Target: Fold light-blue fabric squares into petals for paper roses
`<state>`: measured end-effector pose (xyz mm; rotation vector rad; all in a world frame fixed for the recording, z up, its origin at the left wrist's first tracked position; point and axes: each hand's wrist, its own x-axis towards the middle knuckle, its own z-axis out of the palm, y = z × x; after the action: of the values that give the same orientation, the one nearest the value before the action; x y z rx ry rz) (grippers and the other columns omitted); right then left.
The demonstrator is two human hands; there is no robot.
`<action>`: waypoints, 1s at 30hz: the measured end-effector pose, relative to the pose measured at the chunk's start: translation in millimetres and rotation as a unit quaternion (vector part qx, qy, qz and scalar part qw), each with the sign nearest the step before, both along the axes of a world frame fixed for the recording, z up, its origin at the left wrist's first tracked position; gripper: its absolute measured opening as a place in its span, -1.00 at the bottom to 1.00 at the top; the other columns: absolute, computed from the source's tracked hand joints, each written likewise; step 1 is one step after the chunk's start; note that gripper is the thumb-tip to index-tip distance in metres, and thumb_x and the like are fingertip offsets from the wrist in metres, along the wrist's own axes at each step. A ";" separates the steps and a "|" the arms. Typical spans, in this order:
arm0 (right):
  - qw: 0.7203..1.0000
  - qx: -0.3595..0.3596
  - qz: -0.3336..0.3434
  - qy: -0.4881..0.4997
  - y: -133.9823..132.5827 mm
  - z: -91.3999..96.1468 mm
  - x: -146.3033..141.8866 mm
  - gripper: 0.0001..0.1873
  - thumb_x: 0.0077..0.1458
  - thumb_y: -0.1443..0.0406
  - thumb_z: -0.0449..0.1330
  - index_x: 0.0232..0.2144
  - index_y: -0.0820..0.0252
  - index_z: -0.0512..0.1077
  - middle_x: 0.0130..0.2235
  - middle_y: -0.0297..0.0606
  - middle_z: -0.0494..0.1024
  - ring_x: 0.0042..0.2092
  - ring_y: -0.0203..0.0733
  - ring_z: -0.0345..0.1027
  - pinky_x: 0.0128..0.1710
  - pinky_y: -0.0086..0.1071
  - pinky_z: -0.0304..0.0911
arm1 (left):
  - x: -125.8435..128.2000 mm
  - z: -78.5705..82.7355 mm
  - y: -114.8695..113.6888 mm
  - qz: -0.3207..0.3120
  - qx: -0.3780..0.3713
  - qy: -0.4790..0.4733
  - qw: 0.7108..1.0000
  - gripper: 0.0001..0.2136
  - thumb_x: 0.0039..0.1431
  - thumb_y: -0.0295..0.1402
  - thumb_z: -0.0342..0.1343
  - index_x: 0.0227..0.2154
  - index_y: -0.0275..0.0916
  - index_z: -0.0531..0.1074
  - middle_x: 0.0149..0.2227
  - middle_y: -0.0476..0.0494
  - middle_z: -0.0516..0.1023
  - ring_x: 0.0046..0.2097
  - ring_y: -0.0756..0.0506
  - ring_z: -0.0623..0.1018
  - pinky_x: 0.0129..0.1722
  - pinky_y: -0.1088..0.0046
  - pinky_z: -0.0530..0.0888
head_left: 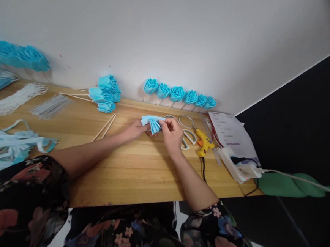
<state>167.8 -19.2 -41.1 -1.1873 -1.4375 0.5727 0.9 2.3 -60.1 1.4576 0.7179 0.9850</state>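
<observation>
A fan of pleated light-blue sheets (pixel 153 124) is held between my two hands above the middle of the table. My left hand (pixel 137 130) grips its left side, the fingers partly hidden behind it. My right hand (pixel 172 133) pinches the right edge between thumb and fingers. Just right of that hand lie scissors with pale handles (pixel 191 137), partly covered by it. Beyond them rests a yellow glue gun (pixel 205 142) with a black cord. Two thin wooden sticks (pixel 104 128) lie left of my left hand.
Blue fabric roses on sticks (pixel 177 94) lean along the wall, with a rose bunch (pixel 106 94) to their left. Cut strips (pixel 14 146), white ear loops (pixel 18 98) and thin wires (pixel 51 107) lie at left. A power strip (pixel 240 167) and printed paper (pixel 233 132) occupy the right.
</observation>
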 end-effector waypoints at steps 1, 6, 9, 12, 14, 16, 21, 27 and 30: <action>0.999 0.021 -0.010 -0.022 -0.2 1.1 0.9 -0.76 0.14 0.14 0.25 -0.48 0.12 0.38 -0.48 -0.41 0.41 -0.42 -0.28 0.28 -0.37 -0.37 0.26 | -0.4 -0.5 0.0 -0.004 -0.001 0.004 1.000 -0.60 0.19 0.01 0.16 -0.37 -0.32 0.51 -0.41 -0.18 0.63 -0.33 -0.11 0.60 -0.21 0.36 0.52; 0.990 0.098 -0.022 -0.095 -0.1 6.4 4.4 -0.81 0.20 0.23 0.21 -0.45 0.14 0.47 -0.38 -0.29 0.45 -0.30 -0.21 0.33 -0.35 -0.35 0.24 | -2.1 -2.6 1.1 0.003 -0.006 0.025 1.000 -0.64 0.22 -0.06 0.15 -0.34 -0.33 0.53 -0.36 -0.22 0.65 -0.31 -0.12 0.62 -0.17 0.33 0.53; 0.988 0.100 -0.015 -0.120 0.4 6.4 6.2 -0.81 0.24 0.24 0.17 -0.40 0.14 0.50 -0.33 -0.25 0.49 -0.25 -0.18 0.37 -0.31 -0.32 0.27 | -2.2 -2.3 1.4 0.000 -0.012 0.022 1.000 -0.65 0.22 -0.08 0.14 -0.35 -0.34 0.52 -0.36 -0.25 0.65 -0.30 -0.16 0.63 -0.16 0.27 0.54; 0.987 0.096 -0.009 -0.131 0.9 5.1 7.2 -0.80 0.26 0.23 0.15 -0.39 0.14 0.50 -0.34 -0.25 0.48 -0.27 -0.17 0.36 -0.31 -0.30 0.28 | -1.9 -1.0 0.7 -0.004 -0.013 0.018 1.000 -0.65 0.22 -0.08 0.14 -0.37 -0.33 0.51 -0.36 -0.26 0.64 -0.29 -0.18 0.63 -0.14 0.23 0.54; 0.986 0.094 -0.009 -0.135 1.1 4.4 7.2 -0.80 0.26 0.23 0.15 -0.39 0.13 0.49 -0.34 -0.25 0.48 -0.27 -0.17 0.36 -0.32 -0.30 0.29 | -1.7 0.0 -0.1 -0.003 -0.012 0.013 1.000 -0.65 0.21 -0.06 0.15 -0.39 -0.32 0.50 -0.36 -0.24 0.64 -0.29 -0.17 0.62 -0.15 0.25 0.54; 0.986 0.092 -0.012 -0.139 1.3 3.9 6.9 -0.81 0.25 0.24 0.15 -0.39 0.13 0.49 -0.34 -0.26 0.48 -0.28 -0.17 0.36 -0.33 -0.31 0.29 | -1.5 0.4 -0.6 -0.002 -0.014 0.008 1.000 -0.64 0.19 -0.05 0.17 -0.40 -0.32 0.50 -0.37 -0.23 0.64 -0.29 -0.16 0.62 -0.16 0.28 0.54; 0.987 0.101 -0.014 -0.128 1.4 2.2 6.0 -0.84 0.24 0.26 0.16 -0.35 0.12 0.53 -0.32 -0.25 0.50 -0.26 -0.18 0.38 -0.33 -0.33 0.31 | -1.1 -0.6 0.2 0.007 -0.012 0.001 1.000 -0.62 0.16 -0.02 0.20 -0.42 -0.31 0.50 -0.40 -0.19 0.64 -0.32 -0.13 0.60 -0.19 0.33 0.54; 0.994 0.073 -0.015 -0.081 2.1 1.1 4.8 -0.77 0.20 0.27 0.18 -0.10 0.08 0.55 -0.31 -0.27 0.54 -0.26 -0.19 0.40 -0.33 -0.34 0.33 | -0.4 -3.6 2.0 -0.004 -0.023 -0.008 1.000 -0.59 0.15 0.01 0.20 -0.35 -0.32 0.49 -0.39 -0.21 0.64 -0.32 -0.15 0.62 -0.21 0.31 0.54; 0.997 0.059 -0.018 -0.051 2.3 0.3 3.9 -0.73 0.17 0.28 0.20 -0.07 0.08 0.52 -0.30 -0.29 0.56 -0.25 -0.18 0.42 -0.31 -0.33 0.34 | -0.2 -3.7 2.2 -0.006 -0.029 -0.014 0.999 -0.56 0.13 0.05 0.21 -0.33 -0.32 0.50 -0.40 -0.21 0.64 -0.33 -0.14 0.62 -0.23 0.32 0.54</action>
<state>171.7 -16.9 -40.8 -1.1594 -1.5120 0.4021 0.8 4.6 -63.8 1.3949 0.7115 0.9661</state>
